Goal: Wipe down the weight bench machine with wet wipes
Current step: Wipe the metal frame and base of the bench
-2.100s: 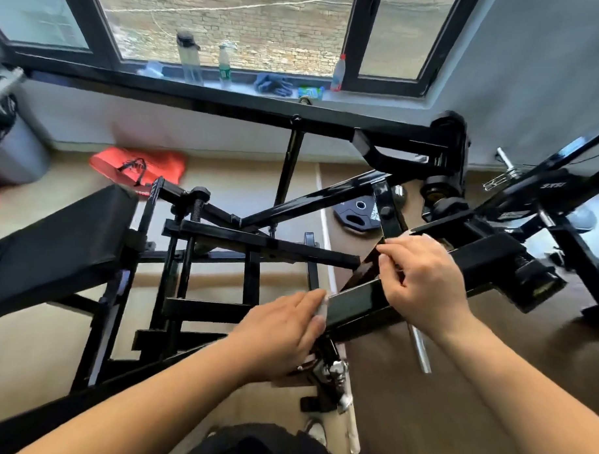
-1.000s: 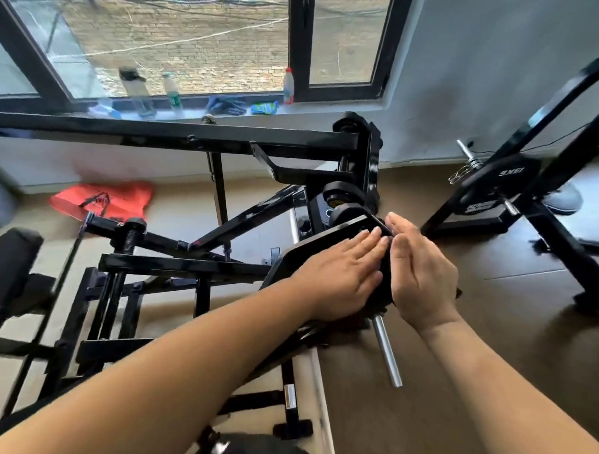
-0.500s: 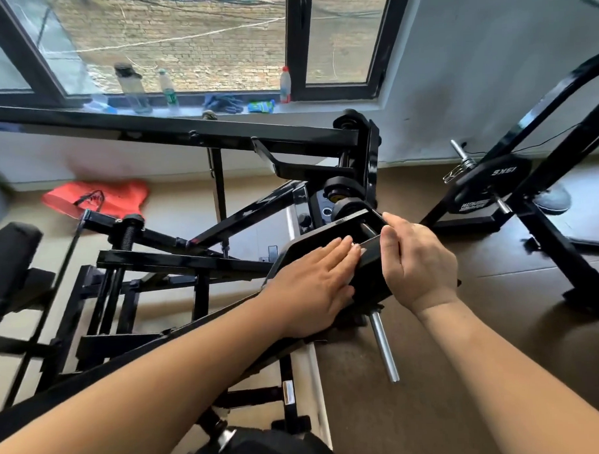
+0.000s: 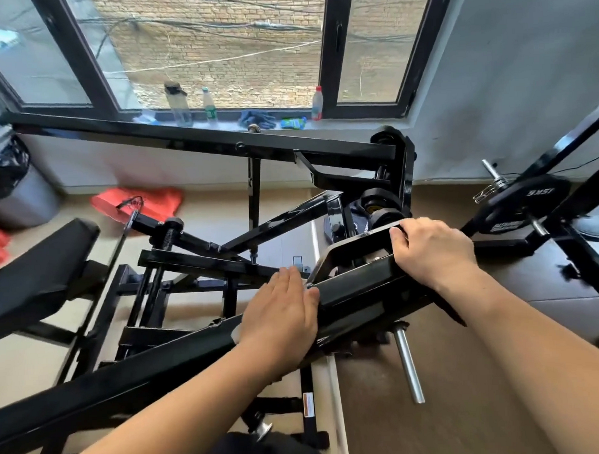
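Plainly, left hand (image 4: 281, 315) flat on glossy black square steel machine arm (image 4: 144, 378), palm's underside hidden, right hand (image 4: 431, 252) gripping its end.

We see bright daylight coming in through the window (image 4: 224, 53) at the top. It lays pale glare streaks on the glossy black machine frame (image 4: 358, 289) and a soft sheen on the floor (image 4: 527, 286), with only faint, diffuse shadows. The wide lens bows the window bars outward near the edges, and the bench pad (image 4: 38, 270) and bin (image 4: 15, 189) at the left edge are smeared by motion blur.
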Demonstrator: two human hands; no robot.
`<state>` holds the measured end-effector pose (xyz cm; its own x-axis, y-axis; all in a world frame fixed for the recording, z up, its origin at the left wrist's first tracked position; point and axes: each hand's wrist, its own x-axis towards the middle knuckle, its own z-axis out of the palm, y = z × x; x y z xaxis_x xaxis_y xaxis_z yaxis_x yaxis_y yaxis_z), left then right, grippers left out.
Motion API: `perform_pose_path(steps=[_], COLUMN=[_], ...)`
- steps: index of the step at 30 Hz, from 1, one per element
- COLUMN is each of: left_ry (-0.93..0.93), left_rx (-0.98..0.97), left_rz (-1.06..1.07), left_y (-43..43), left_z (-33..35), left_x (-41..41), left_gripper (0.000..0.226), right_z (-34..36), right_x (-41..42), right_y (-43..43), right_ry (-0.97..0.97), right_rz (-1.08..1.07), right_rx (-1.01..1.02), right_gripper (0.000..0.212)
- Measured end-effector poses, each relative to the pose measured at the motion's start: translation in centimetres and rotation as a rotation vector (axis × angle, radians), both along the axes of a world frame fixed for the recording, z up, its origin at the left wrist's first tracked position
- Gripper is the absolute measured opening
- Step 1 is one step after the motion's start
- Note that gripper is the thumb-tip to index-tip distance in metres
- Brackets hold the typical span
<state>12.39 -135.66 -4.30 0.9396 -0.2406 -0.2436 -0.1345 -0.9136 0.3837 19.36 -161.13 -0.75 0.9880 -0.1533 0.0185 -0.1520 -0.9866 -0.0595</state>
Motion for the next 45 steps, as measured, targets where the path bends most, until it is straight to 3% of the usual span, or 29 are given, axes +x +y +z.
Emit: perform_pose_path(steps=[4, 7, 10, 13, 17, 19, 21, 25, 30, 38, 41, 45], left_ry=[0.121, 0.156, 0.122, 0.114, 0.201, 0.188, 0.122, -0.056, -0.186, -0.194, -0.212, -0.309], left_rx=[-0.141, -0.059, -0.062, -0.366, -0.789, -0.884, -0.801, -0.594, -0.396, -0.174, -0.102, -0.209], left_rz=[0.15, 0.125, 0.118, 0.191, 0.174, 0.151, 0.139, 0.271, 0.267, -0.196, -0.241, -0.079], left_y=[-3.6, -6.0, -7.3, -7.9, -7.1, -6.5, -6.2, -6.2, -6.3, -10.4, -12.7, -13.8], left_z=[1.0, 1.7, 1.3, 0.6, 0.3, 0.1, -0.4, -1.4, -2.1, -1.0, -0.3, -0.9], left_x=[3.3, 5.2, 7.5, 9.6, 9.7, 9.4, 9.3, 10.0, 10.0, 11.6, 12.5, 12.5], left_gripper=[0.051, 0.029, 0.041, 0.058, 0.049, 0.064, 0.069, 0.057, 0.015, 0.033, 0.043, 0.026], right_z=[-1.0, -1.3, -1.1, -0.9, -1.0, -1.1, -1.0, -0.9, -0.8, 0.9, 1.2, 1.2], right_x=[0.0, -0.1, -0.4, -0.2, -0.2, -0.2, -0.1, -0.4, -0.6, 0.4, 1.0, 0.7], right_y=[1.0, 0.8, 0.7, 0.7, 0.8, 0.7, 0.6, 0.9, 0.8, -0.4, -1.0, -1.0], right_ry=[0.005, -0.131, -0.31, -0.306, -0.315, -0.323, -0.298, -0.296, -0.337, -0.211, -0.134, -0.17], right_rz=[0.003, -0.034, -0.082, -0.055, -0.043, -0.017, -0.01, -0.014, -0.007, -0.202, -0.306, -0.322], right_rx=[-0.013, 0.031, 0.096, 0.12, 0.145, 0.124, 0.139, 0.154, 0.145, 0.478, 0.603, 0.62], right_gripper=[0.05, 0.041, 0.029, 0.026, 0.027, 0.031, 0.037, 0.036, 0.032, 0.038, 0.036, 0.035])
